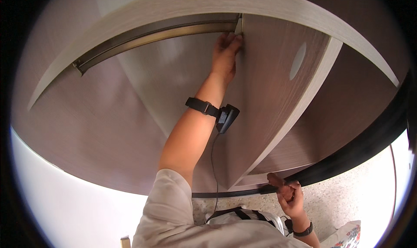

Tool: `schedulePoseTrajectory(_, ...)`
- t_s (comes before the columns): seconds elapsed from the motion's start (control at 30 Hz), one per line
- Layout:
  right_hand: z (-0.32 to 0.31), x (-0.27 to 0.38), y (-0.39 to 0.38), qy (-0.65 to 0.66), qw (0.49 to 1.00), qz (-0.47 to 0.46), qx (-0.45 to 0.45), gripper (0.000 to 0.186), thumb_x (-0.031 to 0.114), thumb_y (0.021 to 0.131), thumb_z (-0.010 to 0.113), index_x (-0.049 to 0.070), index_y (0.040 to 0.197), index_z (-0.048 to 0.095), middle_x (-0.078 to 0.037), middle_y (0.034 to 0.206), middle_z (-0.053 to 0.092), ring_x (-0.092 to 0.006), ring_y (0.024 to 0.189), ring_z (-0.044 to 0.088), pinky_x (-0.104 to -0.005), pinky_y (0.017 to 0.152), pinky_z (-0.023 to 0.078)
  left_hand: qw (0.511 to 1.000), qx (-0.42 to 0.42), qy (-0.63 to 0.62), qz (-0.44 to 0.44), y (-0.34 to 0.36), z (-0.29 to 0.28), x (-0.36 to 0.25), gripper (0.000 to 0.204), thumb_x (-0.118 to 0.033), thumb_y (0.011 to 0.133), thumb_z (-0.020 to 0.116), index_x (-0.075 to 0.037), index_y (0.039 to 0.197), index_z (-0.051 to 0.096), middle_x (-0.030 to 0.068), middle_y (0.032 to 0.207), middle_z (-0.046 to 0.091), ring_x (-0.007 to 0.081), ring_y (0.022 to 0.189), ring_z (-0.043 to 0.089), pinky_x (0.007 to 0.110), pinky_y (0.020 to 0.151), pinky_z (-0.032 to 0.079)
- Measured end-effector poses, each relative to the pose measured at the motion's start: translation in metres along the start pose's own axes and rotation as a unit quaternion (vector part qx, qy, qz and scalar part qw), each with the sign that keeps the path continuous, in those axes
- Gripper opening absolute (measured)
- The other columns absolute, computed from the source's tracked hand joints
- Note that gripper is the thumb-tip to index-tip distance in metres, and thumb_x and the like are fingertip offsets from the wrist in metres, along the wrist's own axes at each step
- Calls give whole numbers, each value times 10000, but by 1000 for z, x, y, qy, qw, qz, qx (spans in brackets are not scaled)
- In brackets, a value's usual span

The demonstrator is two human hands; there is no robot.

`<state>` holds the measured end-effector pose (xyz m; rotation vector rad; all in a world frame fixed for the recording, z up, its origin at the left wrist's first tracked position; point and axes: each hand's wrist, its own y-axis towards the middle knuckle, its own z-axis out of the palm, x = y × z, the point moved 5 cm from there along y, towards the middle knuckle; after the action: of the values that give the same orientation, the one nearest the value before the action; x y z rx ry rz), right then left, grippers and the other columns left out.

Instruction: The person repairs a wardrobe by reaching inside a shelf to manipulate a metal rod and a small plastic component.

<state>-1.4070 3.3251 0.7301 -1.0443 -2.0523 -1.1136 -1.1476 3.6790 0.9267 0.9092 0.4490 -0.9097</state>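
Wood-grain cabinet (pixel 95 113), pale front edges, fills most of what I see. Inside it, an upright divider panel (pixel 278 83) stands to the right of the reaching arm. Bronze-coloured rail (pixel 173 32) high in the left compartment, just below the pale top edge; long axis crosswise, one end toward the person's left, the other meeting the divider. The lens bows it. Left hand (pixel 226 52) raised to that right end, fingers curled up by it; cannot tell whether they grip the rail or only touch. Right hand (pixel 294 200) low, by the cabinet's bottom edge, closed around a brown piece (pixel 274 179). Its longer axis slants, free end pointing up and left, away from the palm.
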Motion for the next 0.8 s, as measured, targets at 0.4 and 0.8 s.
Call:
schedulePoseTrajectory(0.4,30,28,27,-7,992,-122,-36,458,26,745,628,31,1100,339,-142,997,415,-226,910,445,-370,837,365,995,40,-22,93,-13,-6,-2,698,-134,848,638,4,1401,235,147,1364,416,253,1266,392,358,1091,248)
schedulePoseTrajectory(0.8,120,75,58,-43,992,-115,-15,486,162,811,632,27,1211,392,-120,1093,526,-248,997,524,-370,853,414,983,81,68,148,-40,-19,-64,603,-187,865,626,-1,1360,336,153,1324,470,201,1165,488,321,992,380)
